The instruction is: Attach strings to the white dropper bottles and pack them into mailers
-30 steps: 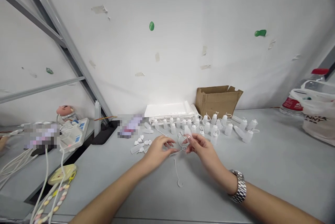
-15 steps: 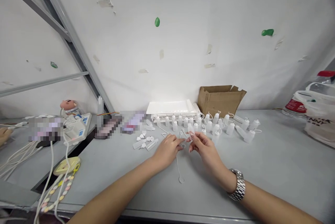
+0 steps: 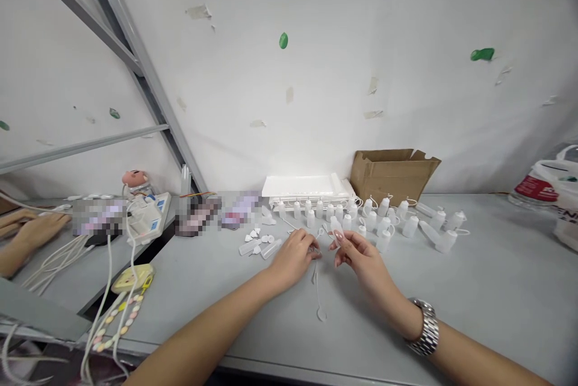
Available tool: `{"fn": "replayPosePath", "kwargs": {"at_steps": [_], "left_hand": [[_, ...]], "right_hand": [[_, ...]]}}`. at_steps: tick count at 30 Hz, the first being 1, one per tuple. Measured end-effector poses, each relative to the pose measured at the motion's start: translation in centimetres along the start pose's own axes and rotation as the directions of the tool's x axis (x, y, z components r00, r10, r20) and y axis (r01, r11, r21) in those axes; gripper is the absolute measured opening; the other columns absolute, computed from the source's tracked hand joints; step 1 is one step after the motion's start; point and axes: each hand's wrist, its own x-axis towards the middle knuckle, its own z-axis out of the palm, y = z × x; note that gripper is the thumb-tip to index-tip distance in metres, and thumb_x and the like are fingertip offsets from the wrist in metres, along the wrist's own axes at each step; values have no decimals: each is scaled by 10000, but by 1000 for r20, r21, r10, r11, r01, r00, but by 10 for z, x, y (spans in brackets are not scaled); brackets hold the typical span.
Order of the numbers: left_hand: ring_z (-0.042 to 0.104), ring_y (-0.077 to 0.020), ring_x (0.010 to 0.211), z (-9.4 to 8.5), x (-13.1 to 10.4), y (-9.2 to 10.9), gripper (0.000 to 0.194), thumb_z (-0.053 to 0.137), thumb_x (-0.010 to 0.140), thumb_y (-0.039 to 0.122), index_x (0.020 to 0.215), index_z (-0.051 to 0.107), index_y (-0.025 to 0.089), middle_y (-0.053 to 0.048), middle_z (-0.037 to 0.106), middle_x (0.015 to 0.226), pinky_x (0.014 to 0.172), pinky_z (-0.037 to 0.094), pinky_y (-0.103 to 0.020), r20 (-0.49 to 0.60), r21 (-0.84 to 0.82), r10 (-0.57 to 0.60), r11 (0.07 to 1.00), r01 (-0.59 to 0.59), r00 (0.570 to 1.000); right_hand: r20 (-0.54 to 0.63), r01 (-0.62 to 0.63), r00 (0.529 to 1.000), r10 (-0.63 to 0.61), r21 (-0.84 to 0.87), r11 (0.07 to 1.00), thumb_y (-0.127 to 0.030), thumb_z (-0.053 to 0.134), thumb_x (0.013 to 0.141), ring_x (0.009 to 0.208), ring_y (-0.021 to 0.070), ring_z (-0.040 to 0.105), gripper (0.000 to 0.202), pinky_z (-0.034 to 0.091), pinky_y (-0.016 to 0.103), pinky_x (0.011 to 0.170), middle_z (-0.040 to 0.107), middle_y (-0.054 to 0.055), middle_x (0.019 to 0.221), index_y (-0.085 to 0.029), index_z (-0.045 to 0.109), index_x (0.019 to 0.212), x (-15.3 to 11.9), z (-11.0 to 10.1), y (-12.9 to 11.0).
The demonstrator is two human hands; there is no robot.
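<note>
My right hand [image 3: 356,252], with a metal watch on its wrist, pinches a small translucent bottle [image 3: 336,226]. To its left, my left hand [image 3: 295,253] has its fingers curled together over a thin white looped strap, mostly hidden under the fingertips. Another thin strap with a ring end [image 3: 321,314] lies on the grey table [image 3: 271,326] below the hands. Several small white-capped bottles [image 3: 371,220] stand behind and right of my right hand. Loose white caps [image 3: 256,233] and translucent bottles without caps [image 3: 271,249] lie left of my left hand.
White flat packages [image 3: 307,184] and an open cardboard box [image 3: 392,175] stand by the wall. Phones, white cables [image 3: 111,277], a yellow case [image 3: 132,278] and a beaded strap are at left. Another person's hand [image 3: 40,232] is at far left. A plastic bag [image 3: 569,211] sits at far right.
The view has turned slightly left, so the scene sits further right and another person's hand has come into view at far left. Both hands keep nearly the same pose.
</note>
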Motion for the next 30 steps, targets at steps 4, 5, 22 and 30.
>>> {"fn": "replayPosePath", "kwargs": {"at_steps": [4, 5, 22, 30], "left_hand": [[527, -198, 951, -1, -1, -1, 78, 565, 782, 151, 838, 586, 202, -41, 583, 937, 825, 425, -323, -35, -47, -6, 999, 5, 999], [538, -197, 928, -2, -1, 0, 68, 567, 781, 153, 821, 590, 202, -38, 600, 912, 819, 425, -324, -41, -58, -10, 998, 8, 999], [647, -213, 842, -18, -3, 8, 235, 660, 702, 341, 836, 665, 148, -86, 725, 865, 812, 460, -342, 41, -850, -367, 477, 225, 929], [622, -230, 939, -23, -8, 16, 274, 614, 767, 383, 871, 703, 146, -114, 704, 990, 909, 407, -369, 104, -925, -316, 319, 209, 943]], "right_hand": [[8, -4, 1000, 4, 8, 1000, -554, 608, 722, 539, 108, 535, 399, 449, 286, 604, 595, 16, 757, -172, 596, 837, -1, 0, 1], [8, -3, 1000, 3, 8, 1000, -551, 611, 722, 540, 108, 535, 397, 448, 286, 605, 595, 16, 758, -172, 596, 836, -1, 0, 0], [156, -21, 987, 46, -160, 987, -586, 640, 633, 509, 111, 508, 446, 454, 282, 538, 589, -6, 679, -172, 605, 794, -7, 12, -7], [155, -22, 986, 65, -264, 964, -518, 595, 715, 533, 119, 506, 357, 432, 265, 531, 561, -10, 634, -167, 567, 773, -7, 9, -1]]}}
